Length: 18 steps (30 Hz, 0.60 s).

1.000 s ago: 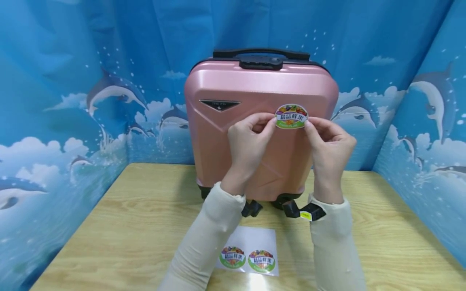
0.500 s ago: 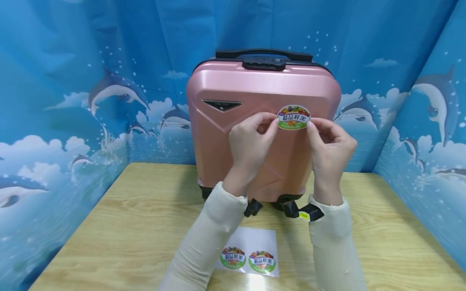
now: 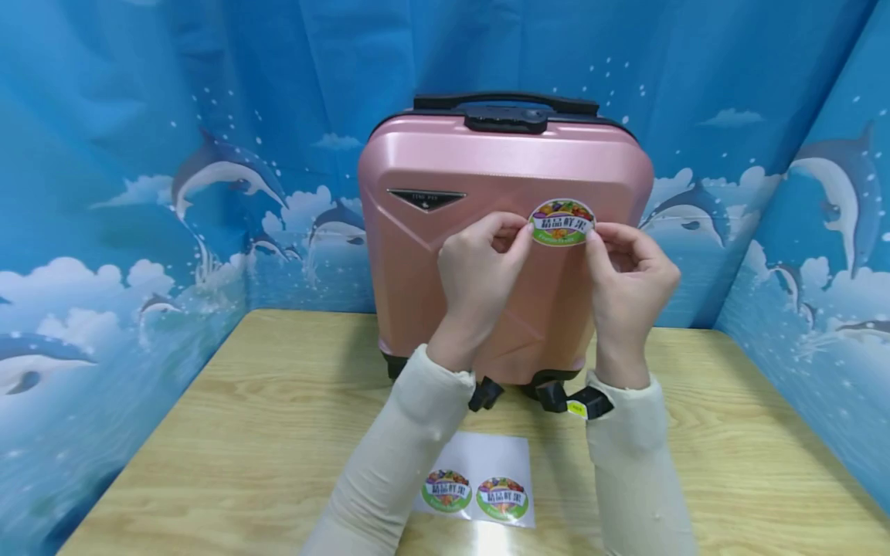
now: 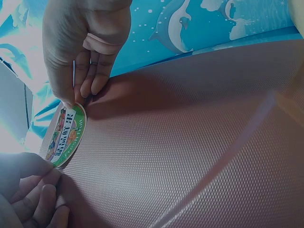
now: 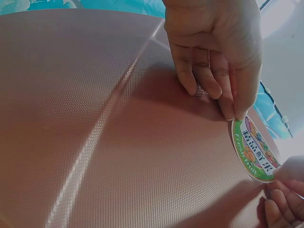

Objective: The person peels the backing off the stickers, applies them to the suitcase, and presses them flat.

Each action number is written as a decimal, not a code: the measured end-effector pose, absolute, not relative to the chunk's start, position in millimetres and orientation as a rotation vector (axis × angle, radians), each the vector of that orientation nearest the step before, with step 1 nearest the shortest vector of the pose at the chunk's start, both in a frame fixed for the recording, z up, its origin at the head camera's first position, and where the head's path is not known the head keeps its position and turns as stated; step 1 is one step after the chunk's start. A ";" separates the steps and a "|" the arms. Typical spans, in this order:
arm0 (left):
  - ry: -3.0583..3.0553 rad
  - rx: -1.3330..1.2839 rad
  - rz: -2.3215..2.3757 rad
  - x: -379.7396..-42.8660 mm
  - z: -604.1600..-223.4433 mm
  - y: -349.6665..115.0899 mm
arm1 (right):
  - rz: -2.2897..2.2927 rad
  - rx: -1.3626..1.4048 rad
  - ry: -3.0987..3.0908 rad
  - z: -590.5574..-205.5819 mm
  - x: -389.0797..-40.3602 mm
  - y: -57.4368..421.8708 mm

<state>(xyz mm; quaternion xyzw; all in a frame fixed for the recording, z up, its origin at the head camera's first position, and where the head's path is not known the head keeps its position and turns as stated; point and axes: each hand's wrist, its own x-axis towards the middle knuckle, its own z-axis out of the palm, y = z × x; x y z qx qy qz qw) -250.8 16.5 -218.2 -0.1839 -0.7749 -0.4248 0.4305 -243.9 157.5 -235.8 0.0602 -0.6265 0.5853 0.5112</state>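
An oval fruit sticker (image 3: 562, 222) with green, white and purple print is held at the upper right of the pink suitcase's front (image 3: 487, 293). My left hand (image 3: 480, 270) pinches its left edge between thumb and forefinger. At the opposite edge, my right hand (image 3: 633, 278) pinches it the same way. Both wrist views show the sticker (image 4: 66, 135) close to the textured shell (image 5: 142, 156); whether its back touches the shell I cannot tell. The suitcase stands upright, with a black triangular badge (image 3: 426, 199) left of the sticker.
A backing sheet (image 3: 490, 450) bearing two more fruit stickers (image 3: 502, 498) lies on the wooden table (image 3: 278, 432), partly under my left sleeve. A black handle (image 3: 506, 100) tops the suitcase. Blue curtains with dolphins (image 3: 225, 174) hang behind and at both sides.
Both hands keep their pinch on the sticker, which stays at the suitcase's upper right. The view has shifted slightly; the sticker's tilt looks a little different.
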 end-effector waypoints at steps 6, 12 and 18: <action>-1.907 -0.457 -1.074 -251.6 -218.5 17.7 | 1.384 0.144 -1.520 -233.9 -243.8 157.8; -1.900 -0.459 -1.092 -252.3 -219.5 18.4 | 1.370 0.127 -1.535 -233.4 -243.2 157.6; -1.891 -0.469 -1.112 -252.0 -221.8 18.3 | 1.344 0.110 -1.539 -234.7 -243.7 157.2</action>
